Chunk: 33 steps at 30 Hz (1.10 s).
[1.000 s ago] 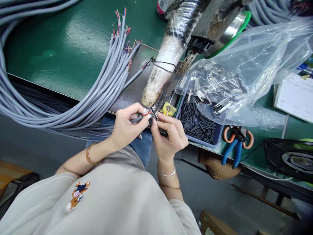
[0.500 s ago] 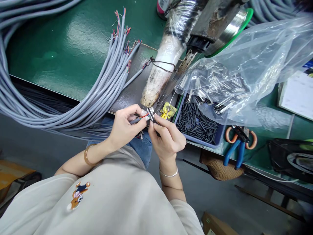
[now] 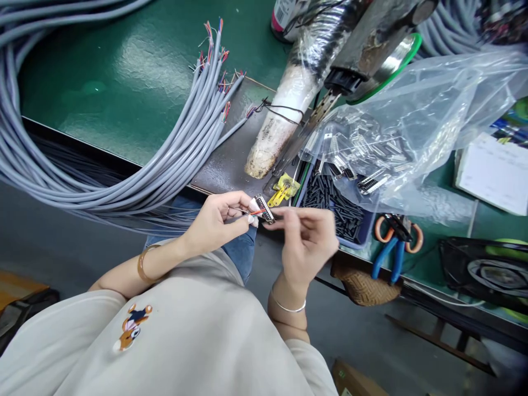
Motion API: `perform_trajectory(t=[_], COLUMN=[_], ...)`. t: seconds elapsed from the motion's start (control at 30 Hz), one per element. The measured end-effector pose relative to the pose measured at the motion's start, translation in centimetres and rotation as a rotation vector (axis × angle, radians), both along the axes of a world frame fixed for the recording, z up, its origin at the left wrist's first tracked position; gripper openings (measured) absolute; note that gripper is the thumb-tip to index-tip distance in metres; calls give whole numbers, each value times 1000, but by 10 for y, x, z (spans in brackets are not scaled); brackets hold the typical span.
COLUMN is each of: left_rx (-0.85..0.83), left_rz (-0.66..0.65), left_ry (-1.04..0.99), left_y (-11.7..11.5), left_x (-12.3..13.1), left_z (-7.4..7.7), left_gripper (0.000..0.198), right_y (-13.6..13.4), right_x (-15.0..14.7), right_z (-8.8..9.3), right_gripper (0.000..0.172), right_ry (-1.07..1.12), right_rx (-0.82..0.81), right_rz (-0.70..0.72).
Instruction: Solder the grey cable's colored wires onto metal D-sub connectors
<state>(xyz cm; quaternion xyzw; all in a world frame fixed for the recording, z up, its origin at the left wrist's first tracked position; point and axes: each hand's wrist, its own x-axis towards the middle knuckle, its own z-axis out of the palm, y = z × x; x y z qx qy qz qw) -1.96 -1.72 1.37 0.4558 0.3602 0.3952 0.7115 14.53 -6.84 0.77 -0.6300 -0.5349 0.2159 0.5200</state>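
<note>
My left hand [image 3: 220, 220] is closed, pinching a D-sub connector [image 3: 264, 209] and thin wires between white-covered fingertips. An orange-red wire [image 3: 258, 212] runs against the connector's back. My right hand [image 3: 309, 239] is just right of the connector, slightly blurred. Its fingers stretch towards the connector with the thumb drawn back, and nothing shows between them; whether a fingertip touches the connector is unclear. Just behind my hands, a yellow piece [image 3: 282, 191] lies on the bench edge. A blue tray [image 3: 363, 239] of short black sleeves stands beyond my right hand.
Grey cables [image 3: 165, 148] with stripped ends lie at left. A soldering iron [image 3: 325, 104] in a stand slants beside a wrapped white post [image 3: 272, 132] and solder spool [image 3: 388, 69]. A plastic bag [image 3: 429, 126] of connectors overlaps the tray. Cutters [image 3: 391, 250] sit on the right edge.
My right hand has drawn away to the right from the connector, its fingers straightening. The connector has turned in my left hand, showing more of its face. The view has shifted slightly.
</note>
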Motion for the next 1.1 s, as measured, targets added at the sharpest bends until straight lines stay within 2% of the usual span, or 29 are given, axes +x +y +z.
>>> perform_trajectory(t=[0.07, 0.1, 0.23, 0.3, 0.5, 0.7, 0.8, 0.9, 1.0, 1.1], left_rx=[11, 25, 100, 103, -60, -137, -153, -174, -216, -246], left_rz=[14, 21, 20, 19, 64, 45, 24, 6, -4, -32], left_ry=[43, 71, 127, 108, -40, -70, -79, -99, -143, -175], left_y=[-2, -3, -7, -8, -7, -5, -5, -4, -1, 2], left_x=[0, 0, 0, 1, 1, 1, 1, -1, -2, -3], left_z=[0, 0, -1, -1, -1, -1, -4, -8, -13, -16], left_gripper=[11, 12, 12, 12, 11, 12, 13, 13, 16, 19], right_y=[-6, -8, -7, -3, 3, 1, 0, -2, -3, -5], right_x=[1, 1, -4, -8, -13, -14, -14, -14, -13, -9], right_z=[5, 7, 14, 14, 7, 6, 3, -3, -8, -9], right_gripper=[10, 12, 7, 5, 10, 9, 7, 12, 20, 18], right_ry=[-62, -105, -149, -98, -43, -94, -203, -416, -664, -707], right_rx=[62, 57, -78, -85, -71, -60, 41, 226, 394, 394], right_rz=[-107, -101, 119, 151, 120, 125, 118, 130, 220, 321])
